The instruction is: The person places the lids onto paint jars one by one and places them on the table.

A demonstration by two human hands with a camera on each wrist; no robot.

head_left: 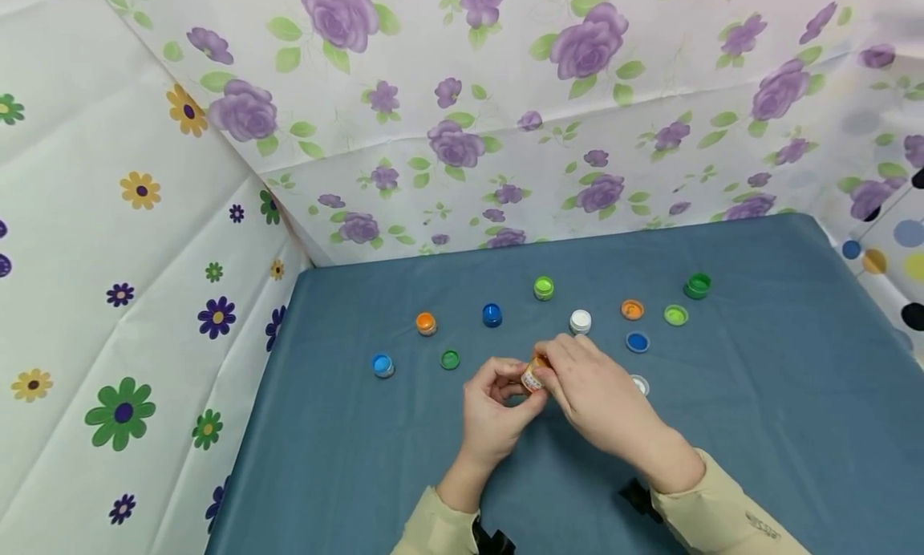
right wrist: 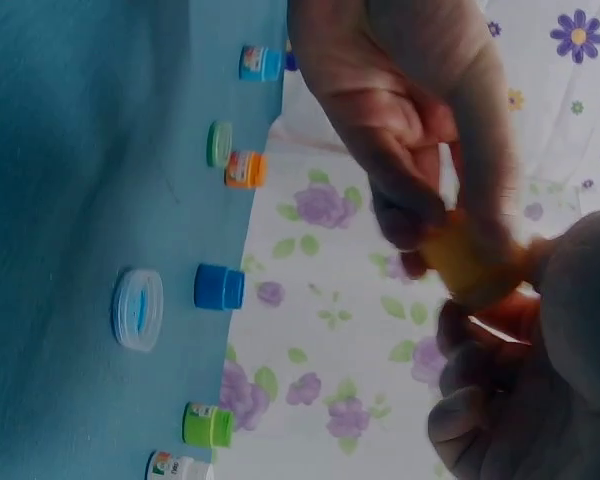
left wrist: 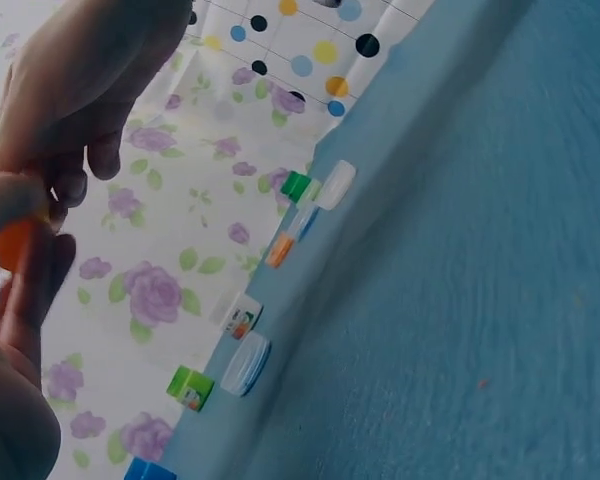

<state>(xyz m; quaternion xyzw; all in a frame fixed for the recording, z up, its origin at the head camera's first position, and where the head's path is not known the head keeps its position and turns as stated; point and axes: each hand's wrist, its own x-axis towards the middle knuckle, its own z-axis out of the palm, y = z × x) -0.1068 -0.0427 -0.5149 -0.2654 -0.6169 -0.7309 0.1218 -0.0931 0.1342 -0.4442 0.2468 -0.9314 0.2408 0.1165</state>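
Observation:
Both hands meet on a small yellow-orange paint jar (head_left: pixel 534 376), held up in front of me. My left hand (head_left: pixel 491 419) pinches the jar's body between thumb and fingers. My right hand (head_left: pixel 602 394) grips the jar's top end from the right, and its fingers hide much of it there. In the right wrist view the yellow jar (right wrist: pixel 470 262) sits tilted between the two hands' fingertips. Only an orange sliver of the jar (left wrist: pixel 13 245) shows in the left wrist view. Just beyond the right hand stands a white jar (head_left: pixel 581 322).
Uncapped-looking jars stand on the blue cloth (head_left: pixel 346 459): light blue (head_left: pixel 382 366), orange (head_left: pixel 426 324), dark blue (head_left: pixel 492 315), lime (head_left: pixel 544 289) and dark green (head_left: pixel 697 286). Loose lids lie among them: green (head_left: pixel 450 359), orange (head_left: pixel 632 309), lime (head_left: pixel 675 315), blue (head_left: pixel 638 342), white (head_left: pixel 640 385).

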